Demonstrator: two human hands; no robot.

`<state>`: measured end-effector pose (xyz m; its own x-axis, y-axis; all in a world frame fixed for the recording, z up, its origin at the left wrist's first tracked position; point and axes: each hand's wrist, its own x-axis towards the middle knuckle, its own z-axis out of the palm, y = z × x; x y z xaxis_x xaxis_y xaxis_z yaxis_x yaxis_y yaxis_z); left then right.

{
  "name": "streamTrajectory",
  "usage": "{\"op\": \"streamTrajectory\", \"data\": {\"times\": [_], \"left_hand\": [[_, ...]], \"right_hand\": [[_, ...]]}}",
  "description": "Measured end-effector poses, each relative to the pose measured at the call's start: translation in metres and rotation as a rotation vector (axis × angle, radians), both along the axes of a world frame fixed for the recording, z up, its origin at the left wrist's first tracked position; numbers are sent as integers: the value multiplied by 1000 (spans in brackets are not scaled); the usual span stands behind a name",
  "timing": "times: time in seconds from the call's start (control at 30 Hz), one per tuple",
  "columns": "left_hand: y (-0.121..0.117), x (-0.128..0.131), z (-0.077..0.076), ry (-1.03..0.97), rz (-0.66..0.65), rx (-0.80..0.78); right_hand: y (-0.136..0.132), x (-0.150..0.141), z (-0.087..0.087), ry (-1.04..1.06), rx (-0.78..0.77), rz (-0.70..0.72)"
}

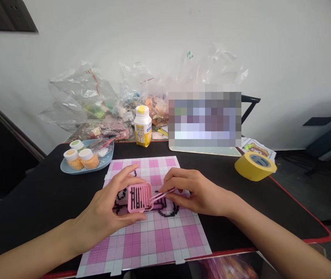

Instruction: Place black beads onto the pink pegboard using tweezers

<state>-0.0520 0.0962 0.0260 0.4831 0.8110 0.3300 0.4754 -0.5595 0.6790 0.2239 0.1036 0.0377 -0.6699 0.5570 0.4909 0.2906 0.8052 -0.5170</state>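
Between the thumb and fingers of my left hand (107, 201) is a small pink ridged tray (145, 193). Black beads (136, 198) lie in rows in the tray's grooves, mostly on its left side. My right hand (193, 190) pinches pink tweezers (165, 193), their tips at the tray's lower right. Under both hands lies a pink and white checkered pegboard (154, 236). Lines of black beads (168, 212) form curved outlines on the board; the tray and my hands hide part of them.
A blue plate (103, 164) at left holds bead jars (87, 159) and a bag. Behind the board stand a yellow and white bottle (143, 126), plastic bags (95, 97) and a blurred-out screen (204, 120). Yellow tape (254, 166) sits at right on the black mat (37, 205).
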Motion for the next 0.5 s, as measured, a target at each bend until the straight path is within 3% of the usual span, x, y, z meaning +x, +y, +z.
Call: {"op": "streamTrajectory", "data": {"times": [0.5], "left_hand": [[0,-1,1,15,3,7]], "right_hand": [[1,1,1,-16,-12,2]]}}
